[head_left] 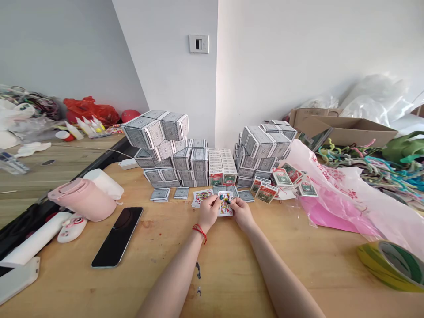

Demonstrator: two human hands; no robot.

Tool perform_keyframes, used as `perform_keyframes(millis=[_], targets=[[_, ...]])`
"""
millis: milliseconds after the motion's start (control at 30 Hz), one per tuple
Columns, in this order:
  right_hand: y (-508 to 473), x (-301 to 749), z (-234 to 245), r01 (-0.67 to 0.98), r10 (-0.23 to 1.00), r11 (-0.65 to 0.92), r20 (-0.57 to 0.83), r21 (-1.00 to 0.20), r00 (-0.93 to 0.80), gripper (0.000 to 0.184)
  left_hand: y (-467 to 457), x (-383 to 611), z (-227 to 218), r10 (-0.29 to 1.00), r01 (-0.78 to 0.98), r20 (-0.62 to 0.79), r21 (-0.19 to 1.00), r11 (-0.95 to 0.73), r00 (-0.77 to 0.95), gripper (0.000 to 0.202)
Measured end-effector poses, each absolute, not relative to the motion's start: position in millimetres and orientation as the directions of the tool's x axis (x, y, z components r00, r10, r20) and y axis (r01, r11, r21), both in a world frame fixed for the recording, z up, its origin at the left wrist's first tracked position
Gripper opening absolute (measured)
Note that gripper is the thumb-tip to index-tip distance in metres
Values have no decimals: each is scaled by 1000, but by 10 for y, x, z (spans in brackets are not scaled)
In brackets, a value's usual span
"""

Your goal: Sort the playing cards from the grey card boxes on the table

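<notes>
Between my two hands is a face-up playing card [225, 209] with a court figure and red diamonds; whether more cards lie under it I cannot tell. My left hand [210, 212] pinches its left edge, a red string bracelet at the wrist. My right hand [242, 213] is closed on its right edge. Just left of my left hand lies a small face-up pile of playing cards [200, 197]. Face-down cards [246, 195] lie beyond my right hand, and two more small face-down piles, including one pile [160, 194], lie farther left.
Tall stacks of patterned card blocks [155, 137] rise behind, with another stack [261, 145] to the right. Boxed decks [221, 165] stand between them. A phone [117, 237] and pink cup [84, 198] are left; plastic sheeting [331, 185] and a tape roll [392, 265] are right.
</notes>
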State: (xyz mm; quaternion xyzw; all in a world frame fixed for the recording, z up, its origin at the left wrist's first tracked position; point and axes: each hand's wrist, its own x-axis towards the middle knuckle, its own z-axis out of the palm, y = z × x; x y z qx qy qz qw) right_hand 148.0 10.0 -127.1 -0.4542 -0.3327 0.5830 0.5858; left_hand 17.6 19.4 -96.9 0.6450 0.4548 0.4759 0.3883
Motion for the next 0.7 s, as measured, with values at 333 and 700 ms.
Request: perform_keyframes(millis=[333, 700], targets=[[20, 1442, -1196, 28, 992, 83, 85, -996, 92, 23, 185, 257, -950, 967, -129, -12, 991, 46, 254, 35], [0, 1434, -1146, -35, 998, 45, 46, -998, -34, 20, 247, 198, -911, 961, -258, -87, 953, 156, 261, 34]])
